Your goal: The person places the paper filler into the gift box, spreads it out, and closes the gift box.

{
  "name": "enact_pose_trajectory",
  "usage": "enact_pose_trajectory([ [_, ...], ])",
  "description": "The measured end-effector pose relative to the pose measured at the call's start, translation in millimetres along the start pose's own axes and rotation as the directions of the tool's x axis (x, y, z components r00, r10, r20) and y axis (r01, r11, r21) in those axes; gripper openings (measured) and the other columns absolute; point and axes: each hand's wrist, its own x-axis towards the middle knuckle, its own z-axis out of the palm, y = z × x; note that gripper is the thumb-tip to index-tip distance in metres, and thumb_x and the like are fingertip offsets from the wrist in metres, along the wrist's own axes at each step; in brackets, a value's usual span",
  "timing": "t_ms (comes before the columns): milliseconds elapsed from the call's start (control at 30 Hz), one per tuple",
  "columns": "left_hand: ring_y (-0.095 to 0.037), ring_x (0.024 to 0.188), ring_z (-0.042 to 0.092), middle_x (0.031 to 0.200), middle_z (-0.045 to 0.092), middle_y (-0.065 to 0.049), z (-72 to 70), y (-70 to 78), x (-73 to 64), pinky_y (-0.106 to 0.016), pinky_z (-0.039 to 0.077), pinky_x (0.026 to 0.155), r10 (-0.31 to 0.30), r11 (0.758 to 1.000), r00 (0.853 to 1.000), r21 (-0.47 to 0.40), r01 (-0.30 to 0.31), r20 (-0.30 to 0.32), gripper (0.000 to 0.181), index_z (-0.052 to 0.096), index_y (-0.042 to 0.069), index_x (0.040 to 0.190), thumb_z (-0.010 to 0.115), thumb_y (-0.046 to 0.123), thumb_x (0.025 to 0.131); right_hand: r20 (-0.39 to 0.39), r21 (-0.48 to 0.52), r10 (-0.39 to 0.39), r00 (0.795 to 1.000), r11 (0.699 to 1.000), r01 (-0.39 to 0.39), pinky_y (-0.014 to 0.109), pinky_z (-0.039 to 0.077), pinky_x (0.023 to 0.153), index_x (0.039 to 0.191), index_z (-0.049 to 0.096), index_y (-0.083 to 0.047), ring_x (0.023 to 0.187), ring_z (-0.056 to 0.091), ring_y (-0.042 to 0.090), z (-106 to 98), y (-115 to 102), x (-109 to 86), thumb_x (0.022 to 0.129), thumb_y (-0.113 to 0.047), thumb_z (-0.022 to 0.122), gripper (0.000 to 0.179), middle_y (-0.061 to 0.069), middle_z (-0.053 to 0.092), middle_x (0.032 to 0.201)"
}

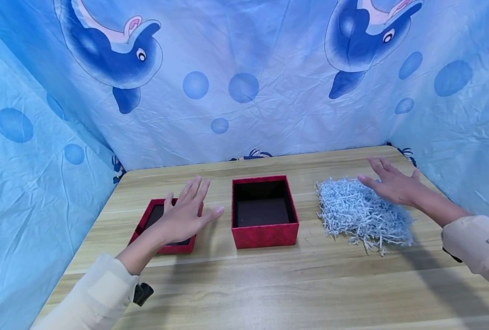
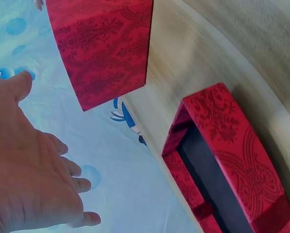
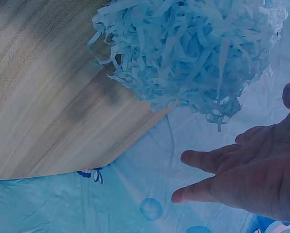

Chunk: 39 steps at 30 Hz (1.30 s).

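Left to right on the desk (image 1: 260, 284), we note a shallow red tray (image 1: 178, 249), hollow side up, dark-lined, below the left hand (image 1: 184, 217), fingers spread, holding nothing; then a deeper red box (image 1: 266, 235), mouth up, patterned. Rightmost, we see shredded paper (image 1: 355, 211), long axis slanting far-left to near-right, pale blue, tangled, below the right hand (image 1: 396, 184), fingers extended, empty.

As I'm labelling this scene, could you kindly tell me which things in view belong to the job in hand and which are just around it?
Probably the job:
shallow red piece, nearest the left hand
shredded paper, nearest the right hand
open red box, between them

Just surroundings:
wooden table
blue printed cloth
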Motion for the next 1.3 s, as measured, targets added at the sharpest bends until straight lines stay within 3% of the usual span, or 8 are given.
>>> enact_pose_trajectory([
  [500, -0.03, 0.147, 0.001, 0.162, 0.002, -0.004, 11.8, 9.7, -0.9, -0.067, -0.003, 0.107, 0.048, 0.986, 0.999, -0.161, -0.046, 0.009, 0.094, 0.009, 0.021, 0.156, 0.048, 0.071, 0.086, 0.024, 0.039, 0.016, 1.0, 0.999, -0.017, 0.085, -0.007, 0.086, 0.151, -0.014, -0.005, 0.131, 0.005, 0.063, 0, 13, 3.3, 0.098, -0.062, 0.026, 0.087, 0.035, -0.012, 0.151],
  [733, -0.031, 0.147, 0.004, 0.161, 0.009, -0.004, 20.9, 17.9, -2.0, -0.067, 0.0, 0.107, 0.092, 0.949, 0.996, -0.302, -0.087, 0.002, 0.093, 0.017, 0.022, 0.155, 0.061, 0.061, 0.084, 0.015, 0.096, -0.018, 1.0, 0.995, 0.016, 0.083, 0.0, 0.09, 0.151, -0.012, -0.004, 0.131, 0.0, 0.063, -3, 18, 5.2, 0.099, -0.06, 0.028, 0.086, 0.038, -0.01, 0.15],
  [1067, -0.036, 0.146, 0.005, 0.159, 0.016, -0.004, 28.2, 29.3, -3.1, -0.073, 0.001, 0.105, 0.045, 0.906, 0.999, -0.42, -0.045, -0.012, 0.093, 0.024, 0.027, 0.153, 0.071, 0.056, 0.078, 0.06, 0.233, -0.052, 0.997, 0.972, 0.037, 0.08, 0.007, 0.094, 0.153, -0.011, -0.011, 0.135, -0.004, 0.06, -2, 25, 7.2, 0.1, -0.056, 0.031, 0.081, 0.035, -0.007, 0.153],
  [1167, -0.035, 0.146, 0.005, 0.158, 0.019, -0.004, 30.2, 30.4, -3.2, -0.073, 0.006, 0.106, 0.041, 0.887, 0.999, -0.46, -0.048, -0.025, 0.091, 0.027, 0.025, 0.152, 0.074, 0.053, 0.078, 0.089, 0.274, -0.062, 0.994, 0.961, 0.035, 0.079, 0.011, 0.093, 0.153, -0.012, -0.015, 0.134, 0.0, 0.061, -3, 26, 7.2, 0.1, -0.054, 0.032, 0.079, 0.033, -0.008, 0.153],
  [1300, -0.03, 0.145, 0.014, 0.157, 0.023, -0.002, 34.3, 32.0, -3.7, -0.065, 0.023, 0.108, 0.045, 0.85, 0.998, -0.524, -0.058, -0.038, 0.089, 0.029, 0.025, 0.151, 0.077, 0.047, 0.078, 0.127, 0.331, -0.073, 0.989, 0.943, 0.027, 0.078, 0.017, 0.092, 0.153, -0.014, -0.018, 0.133, 0.004, 0.062, -2, 27, 6.9, 0.1, -0.052, 0.036, 0.08, 0.033, -0.007, 0.153],
])
